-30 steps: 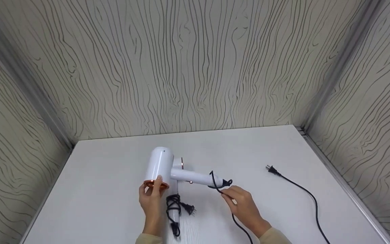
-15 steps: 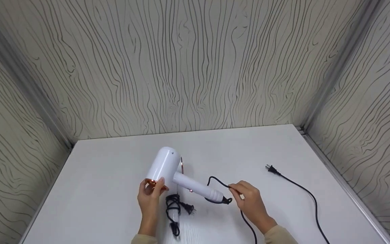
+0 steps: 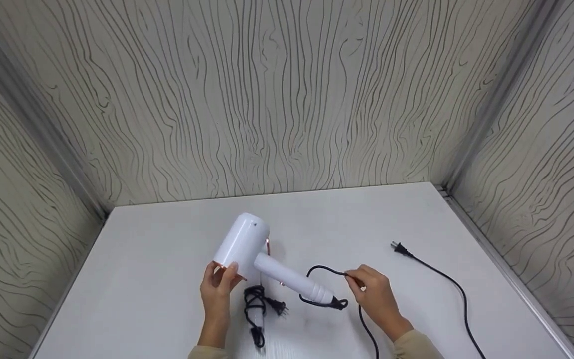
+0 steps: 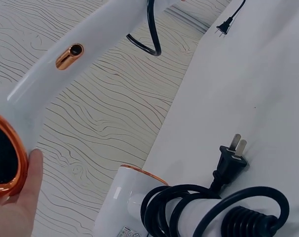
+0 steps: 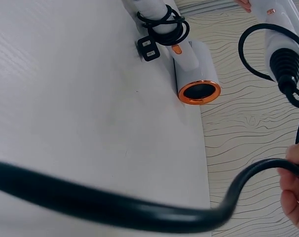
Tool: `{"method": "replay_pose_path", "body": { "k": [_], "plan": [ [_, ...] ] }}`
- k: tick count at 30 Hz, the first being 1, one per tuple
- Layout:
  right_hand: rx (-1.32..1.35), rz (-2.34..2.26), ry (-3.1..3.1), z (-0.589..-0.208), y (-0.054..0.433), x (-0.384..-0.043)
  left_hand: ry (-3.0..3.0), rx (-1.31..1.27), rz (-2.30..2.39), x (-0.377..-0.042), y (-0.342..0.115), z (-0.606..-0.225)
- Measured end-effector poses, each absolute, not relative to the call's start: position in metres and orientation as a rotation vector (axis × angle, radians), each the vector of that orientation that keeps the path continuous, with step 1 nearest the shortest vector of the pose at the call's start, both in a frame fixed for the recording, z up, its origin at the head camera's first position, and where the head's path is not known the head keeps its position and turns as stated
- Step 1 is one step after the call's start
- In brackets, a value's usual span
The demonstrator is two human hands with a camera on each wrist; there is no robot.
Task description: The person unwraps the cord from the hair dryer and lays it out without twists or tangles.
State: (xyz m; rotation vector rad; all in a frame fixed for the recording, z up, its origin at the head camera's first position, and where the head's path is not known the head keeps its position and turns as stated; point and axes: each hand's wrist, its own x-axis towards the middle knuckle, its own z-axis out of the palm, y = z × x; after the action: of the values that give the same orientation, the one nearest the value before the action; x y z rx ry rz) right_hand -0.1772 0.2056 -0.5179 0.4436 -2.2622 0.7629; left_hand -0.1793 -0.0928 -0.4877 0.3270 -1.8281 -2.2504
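Note:
My left hand (image 3: 215,294) grips a white hair dryer (image 3: 244,239) by the copper-rimmed end of its barrel, thumb on the near side. The dryer is held up off the table, its handle slanting down to the right. My right hand (image 3: 376,299) pinches the black power cord (image 3: 319,267) between thumb and fingertips. From the handle's base the cord loops behind the handle and up to that hand, then hangs below it. Under the held dryer lies a second white hair dryer (image 5: 199,61), its cord (image 4: 184,207) wound round its handle; the head view hides most of its barrel.
A two-pin plug (image 3: 400,248) lies at the table's right, its cord curving out past the bottom edge. The second dryer's plug (image 3: 277,306) points right. Wood-grain panels (image 3: 287,99) stand behind and on both sides of the white table (image 3: 142,279).
My right hand has moved right, drawing the cord off the handle into a wider, looser loop. The held dryer has tilted, its handle end swinging down. My left hand keeps its grip.

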Motion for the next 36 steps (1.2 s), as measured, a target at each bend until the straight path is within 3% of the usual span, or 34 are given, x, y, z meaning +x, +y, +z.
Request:
{"method": "replay_pose_path", "body": {
  "k": [36],
  "plan": [
    [0.467,0.828,-2.723,-0.529,0.207,-0.172,-1.442,0.433,-2.407,-0.178,-0.09,-0.476]
  ]
}}
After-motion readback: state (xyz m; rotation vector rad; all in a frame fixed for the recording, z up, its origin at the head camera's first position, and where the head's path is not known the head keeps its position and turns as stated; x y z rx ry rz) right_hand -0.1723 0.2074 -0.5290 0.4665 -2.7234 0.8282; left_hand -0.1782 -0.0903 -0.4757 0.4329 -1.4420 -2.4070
